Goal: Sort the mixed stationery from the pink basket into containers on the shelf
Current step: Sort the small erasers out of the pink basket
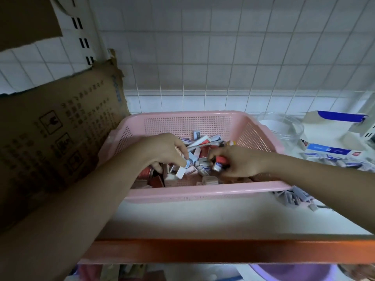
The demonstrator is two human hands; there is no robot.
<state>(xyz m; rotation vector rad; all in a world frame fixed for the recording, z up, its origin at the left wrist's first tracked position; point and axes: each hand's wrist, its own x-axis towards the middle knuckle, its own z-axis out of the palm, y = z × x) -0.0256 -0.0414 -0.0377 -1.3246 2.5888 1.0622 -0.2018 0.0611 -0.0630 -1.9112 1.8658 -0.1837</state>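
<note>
Head view of a white shelf (203, 220) with an orange-brown front edge, set against a wall of pale square tiles (223, 57). A pink perforated plastic basket (203, 191) stands on the shelf, its near rim facing the viewer. Inside lies the mixed stationery (200, 157): a loose heap of small boxed erasers in white, blue and red sleeves, with several pens lying across the far part of the heap.

Both bare forearms reach over the near rim into the basket. The left hand (162, 149) is curled over the left side of the heap, its fingertips pinching a small white-and-blue eraser (181, 171) that hangs just above the pile. The right hand (239, 163) is clenched round a cluster of small items, among them a red-and-white sleeved piece (219, 162) at its fingertips; how many pieces it holds cannot be told from the blurred view.

A worn brown cardboard box (60, 138) printed with handling symbols stands touching the basket's left side. To the right of the basket, a clear round plastic container (284, 126) sits near the wall, and beyond it an open white-and-blue carton (332, 138) with more boxed erasers in front of it. A small pile of grey blocks (292, 197) lies on the shelf just beside the basket's near right corner. A purple rounded tub (294, 272) shows below the shelf edge.
</note>
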